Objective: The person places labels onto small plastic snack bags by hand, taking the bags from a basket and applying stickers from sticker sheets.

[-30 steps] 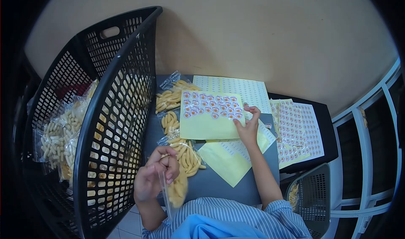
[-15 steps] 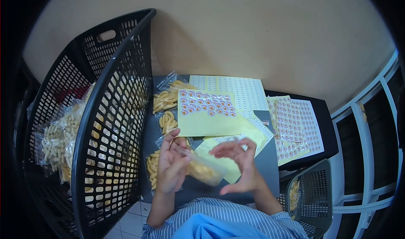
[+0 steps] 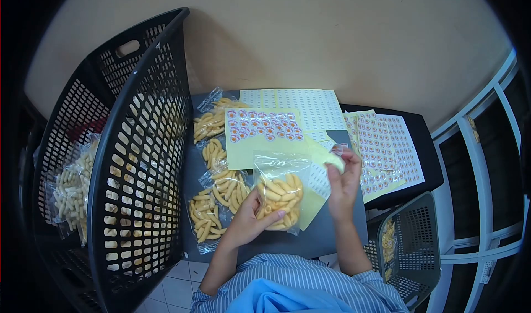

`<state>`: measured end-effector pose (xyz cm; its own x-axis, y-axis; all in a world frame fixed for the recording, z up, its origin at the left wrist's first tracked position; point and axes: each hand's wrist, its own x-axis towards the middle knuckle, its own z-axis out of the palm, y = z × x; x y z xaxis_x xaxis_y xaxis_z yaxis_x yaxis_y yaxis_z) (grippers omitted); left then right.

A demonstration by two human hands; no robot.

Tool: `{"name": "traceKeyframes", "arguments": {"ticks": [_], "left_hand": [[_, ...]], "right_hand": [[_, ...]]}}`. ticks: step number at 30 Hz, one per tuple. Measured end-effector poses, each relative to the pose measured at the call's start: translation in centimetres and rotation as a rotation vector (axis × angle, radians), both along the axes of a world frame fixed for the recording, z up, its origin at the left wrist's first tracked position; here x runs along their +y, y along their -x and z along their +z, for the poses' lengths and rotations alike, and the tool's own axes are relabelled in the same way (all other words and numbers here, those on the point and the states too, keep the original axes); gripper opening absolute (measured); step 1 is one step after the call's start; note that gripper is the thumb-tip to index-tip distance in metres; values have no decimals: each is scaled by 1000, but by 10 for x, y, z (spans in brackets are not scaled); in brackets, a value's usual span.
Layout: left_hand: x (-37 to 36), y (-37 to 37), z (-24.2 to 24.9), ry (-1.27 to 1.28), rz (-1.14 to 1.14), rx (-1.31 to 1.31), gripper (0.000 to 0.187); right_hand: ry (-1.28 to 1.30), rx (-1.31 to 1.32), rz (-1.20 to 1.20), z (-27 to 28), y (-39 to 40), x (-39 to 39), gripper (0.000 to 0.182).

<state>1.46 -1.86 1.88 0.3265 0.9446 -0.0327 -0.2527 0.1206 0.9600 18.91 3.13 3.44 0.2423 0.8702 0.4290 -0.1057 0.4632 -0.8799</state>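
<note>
My left hand (image 3: 251,219) grips the lower left side of a clear plastic bag (image 3: 279,197) filled with yellow curved snacks, held upright over the grey table. To its right, my right hand (image 3: 345,175) is closed in a pinch, with a small round sticker (image 3: 338,149) at its fingertips. Behind the bag lies a yellow sheet with rows of round stickers (image 3: 265,126). More sheets with small printed labels (image 3: 318,105) lie beneath and behind it.
A tall black basket (image 3: 138,141) with bags of pale snacks (image 3: 72,191) stands at the left. Filled snack bags (image 3: 207,216) line the table's left side. More sticker sheets (image 3: 381,147) lie at the right, above a grey-green basket (image 3: 412,246).
The bag has come upright, with my left hand now around its lower side. My right hand has moved right and up and closed on a sticker.
</note>
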Motion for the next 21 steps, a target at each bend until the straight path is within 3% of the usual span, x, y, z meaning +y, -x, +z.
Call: {"name": "traceKeyframes", "arguments": {"ticks": [1, 3, 4, 5, 7, 11, 21], "left_hand": [[1, 1, -4, 12, 35, -3, 55], [2, 2, -8, -3, 38, 43, 58], [3, 2, -7, -16, 10, 63, 60], [4, 2, -6, -29, -19, 82, 61], [5, 2, 0, 7, -45, 108, 63], [5, -2, 0, -27, -42, 137, 66], [6, 0, 7, -30, -42, 96, 68]], "right_hand": [[2, 0, 2, 7, -9, 4, 35], [-5, -451, 331, 31, -22, 5, 11], [44, -529, 474, 46, -17, 5, 7], [48, -529, 470, 53, -15, 7, 7], [-74, -971, 776, 63, -11, 13, 6], [-150, -1244, 735, 78, 1, 12, 6], [-224, -1312, 713, 76, 7, 17, 5]]}}
